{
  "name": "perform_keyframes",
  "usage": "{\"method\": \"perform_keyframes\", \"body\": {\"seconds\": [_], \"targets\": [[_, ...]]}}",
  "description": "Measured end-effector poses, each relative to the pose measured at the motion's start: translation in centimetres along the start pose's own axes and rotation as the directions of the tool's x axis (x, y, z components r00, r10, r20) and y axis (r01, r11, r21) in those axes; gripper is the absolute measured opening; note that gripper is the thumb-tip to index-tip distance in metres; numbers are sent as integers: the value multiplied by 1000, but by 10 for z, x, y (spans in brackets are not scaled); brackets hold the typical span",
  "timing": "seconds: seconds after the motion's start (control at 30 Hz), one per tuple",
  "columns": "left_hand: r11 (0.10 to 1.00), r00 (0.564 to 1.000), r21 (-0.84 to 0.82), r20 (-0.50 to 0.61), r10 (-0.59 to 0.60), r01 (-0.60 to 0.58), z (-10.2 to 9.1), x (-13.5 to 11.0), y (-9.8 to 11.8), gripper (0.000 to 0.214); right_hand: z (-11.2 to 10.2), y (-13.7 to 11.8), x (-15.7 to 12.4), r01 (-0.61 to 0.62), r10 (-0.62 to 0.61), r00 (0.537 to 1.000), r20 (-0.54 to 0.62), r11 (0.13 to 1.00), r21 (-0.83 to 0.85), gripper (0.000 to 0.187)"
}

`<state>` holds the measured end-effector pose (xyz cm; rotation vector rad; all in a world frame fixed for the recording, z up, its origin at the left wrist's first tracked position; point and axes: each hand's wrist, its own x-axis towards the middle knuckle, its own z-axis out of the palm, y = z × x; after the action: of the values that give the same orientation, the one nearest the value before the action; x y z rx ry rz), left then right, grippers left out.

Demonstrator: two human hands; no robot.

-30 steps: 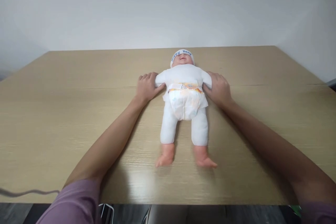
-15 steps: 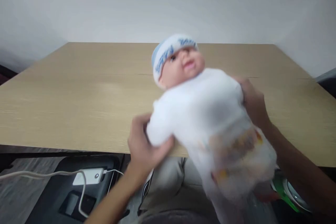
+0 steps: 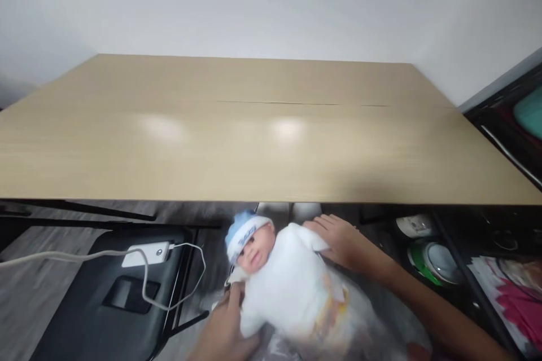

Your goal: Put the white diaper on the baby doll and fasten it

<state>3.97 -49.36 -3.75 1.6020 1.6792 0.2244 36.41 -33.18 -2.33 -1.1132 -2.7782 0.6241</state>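
Note:
A baby doll [image 3: 288, 282] in a white shirt and a blue-and-white knitted cap lies tilted in front of me, below the table's near edge. Its head points to the upper left, and a printed patch shows on its lower body, blurred by motion. My left hand [image 3: 231, 324] is closed around the doll's sleeve on the left. At the opposite sleeve, my right hand [image 3: 336, 240] grips the doll near the shoulder, its fingers partly hidden behind the cloth. The doll's legs are smeared and hard to make out.
A wooden table [image 3: 212, 163] spans the view before a pale wall. On the left, a black chair [image 3: 97, 316] carries a white power bank [image 3: 146, 254], a cable and a dark phone [image 3: 132, 294]. At the right are a black shelf and a round green-rimmed container [image 3: 440, 262].
The doll has moved down and toward me, from over the table to below its near edge. Both hands have travelled with it, still holding the sleeves. The view has shifted downward.

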Motion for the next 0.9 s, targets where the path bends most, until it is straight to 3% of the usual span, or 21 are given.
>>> {"method": "perform_keyframes", "body": {"seconds": [0.07, 0.13, 0.2, 0.3, 0.43, 0.53, 0.63, 0.7, 0.77, 0.83, 0.9], "targets": [[998, 994, 54, 111, -22, 16, 11, 9, -22, 54, 21, 6, -1, -77, 75, 996, 49, 997, 26, 43], [992, 990, 128, 138, -20, 2, 19, 10, -37, 60, 37, 11, -9, -119, 116, 993, 34, 989, 84, 47], [982, 993, 188, 114, 6, -27, 22, 1, -44, 61, 45, 10, -24, -148, 156, 987, -33, 975, 169, 50], [970, 996, 234, 74, 47, -63, 17, -20, -47, 66, 48, -2, -54, -217, 281, 950, -136, 908, 359, 34], [971, 994, 224, 82, 72, -89, 4, -38, -48, 66, 59, -20, -82, -288, 417, 905, -84, 746, 601, 32], [941, 983, 303, -48, 175, -153, -4, -38, -42, 73, 73, -20, -86, -291, 453, 882, -128, 739, 607, 32], [871, 907, 383, -161, 390, -306, -10, -26, -19, 97, 81, -14, -83, -285, 438, 881, -179, 794, 537, 35], [804, 843, 350, -66, 534, -482, -11, -10, 8, 99, 83, -10, -81, -283, 420, 884, -206, 831, 480, 37], [718, 751, 239, 91, 654, -654, -7, 11, 38, 84, 85, -3, -79, -274, 404, 885, -231, 853, 445, 38], [646, 659, 133, 189, 728, -751, 2, 33, 63, 62, 88, 5, -77, -264, 401, 881, -251, 857, 442, 37], [617, 619, 88, 214, 755, -782, 13, 52, 78, 46, 91, 14, -75, -280, 432, 858, -278, 847, 452, 37]]}}
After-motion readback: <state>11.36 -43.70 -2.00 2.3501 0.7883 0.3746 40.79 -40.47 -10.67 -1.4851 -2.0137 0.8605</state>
